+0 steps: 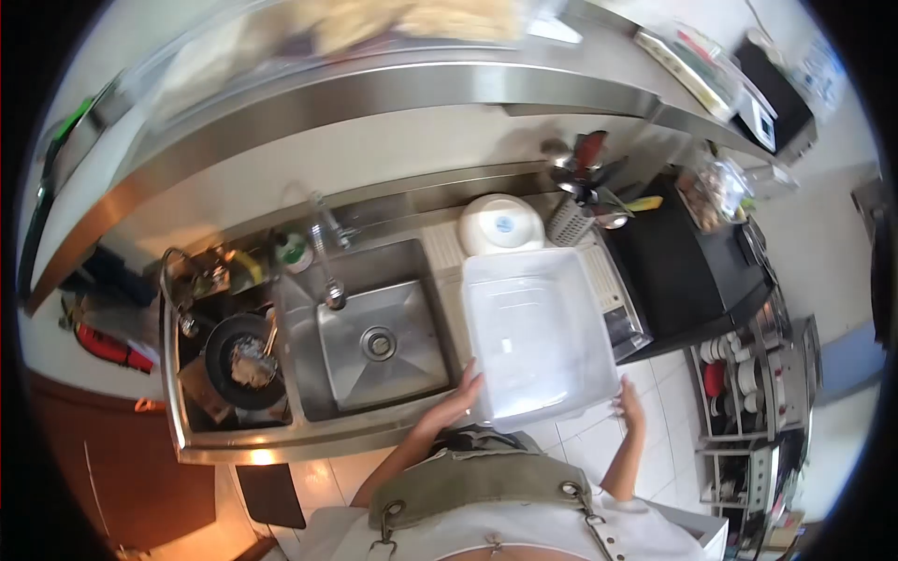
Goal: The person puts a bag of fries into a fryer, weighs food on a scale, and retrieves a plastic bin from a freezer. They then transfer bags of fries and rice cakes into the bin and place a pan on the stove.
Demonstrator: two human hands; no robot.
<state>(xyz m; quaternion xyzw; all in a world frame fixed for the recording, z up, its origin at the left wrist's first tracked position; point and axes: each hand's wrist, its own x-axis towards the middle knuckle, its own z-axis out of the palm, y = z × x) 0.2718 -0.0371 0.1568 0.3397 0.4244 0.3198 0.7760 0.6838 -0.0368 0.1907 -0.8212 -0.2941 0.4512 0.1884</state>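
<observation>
A large, empty, translucent plastic tub (538, 337) rests over the drainboard on the right of the sink, its front end reaching past the counter edge. My left hand (458, 397) grips the tub's near left side, fingers against its wall. At the near right corner is my right hand (630, 404), its fingers apart and close to the wall; whether they touch it is hard to tell. Behind the tub lies a round white lid or plate (502, 224) with a blue mark.
The steel sink (379, 374) has a spray faucet (333, 290). A black pan (241, 360) with food scraps sits in the left basin. Utensils stand in a perforated holder (569, 222). Above runs a steel shelf (402, 89). Dish racks (739, 383) are at the right.
</observation>
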